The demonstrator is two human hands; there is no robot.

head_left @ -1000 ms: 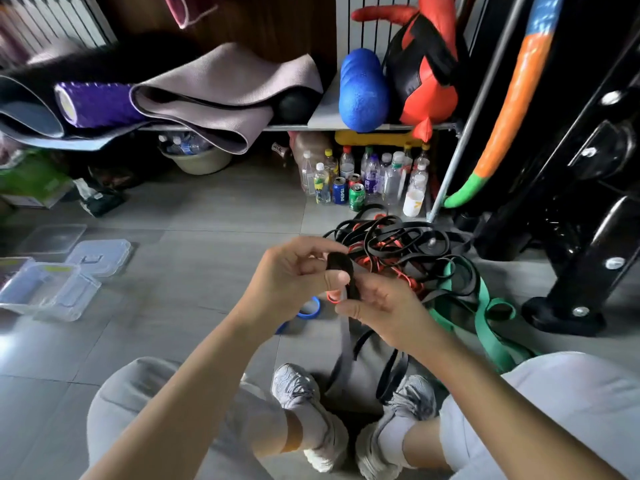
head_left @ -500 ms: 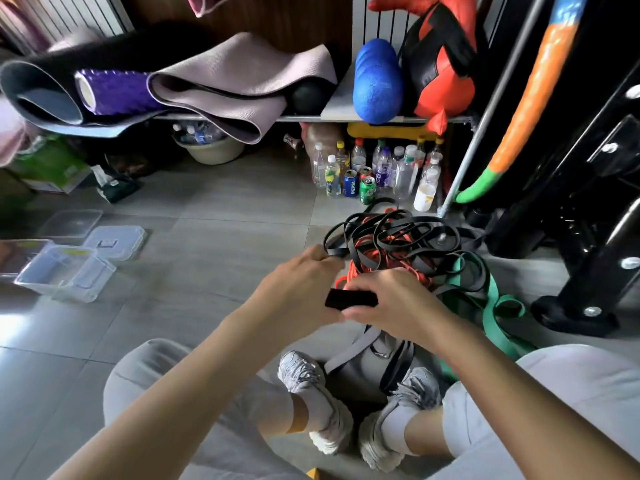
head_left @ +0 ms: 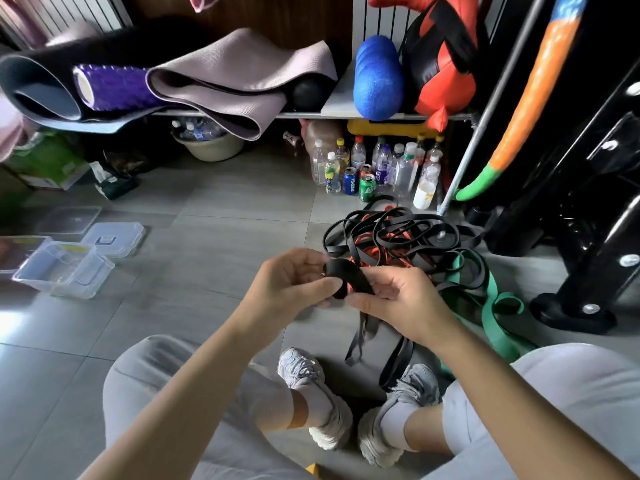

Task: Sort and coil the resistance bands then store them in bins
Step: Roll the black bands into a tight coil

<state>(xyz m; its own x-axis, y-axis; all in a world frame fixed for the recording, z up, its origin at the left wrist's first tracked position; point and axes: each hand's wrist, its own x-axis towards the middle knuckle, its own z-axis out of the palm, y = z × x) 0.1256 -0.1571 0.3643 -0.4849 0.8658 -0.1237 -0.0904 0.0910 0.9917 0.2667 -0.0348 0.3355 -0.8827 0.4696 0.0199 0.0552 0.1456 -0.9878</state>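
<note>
Tangled resistance bands lie on the floor just beyond the shoes, within reach; clear bins wait well left. The left hand pinches the black band coil in its fingers so it cannot unroll; the right hand curls its fingers round the tail, likely feeding it.

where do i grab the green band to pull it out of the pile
Pinch the green band at its free fold right of the pile, coming from above; its upper end runs under black bands, so pulling there would likely drag the tangle.
</note>
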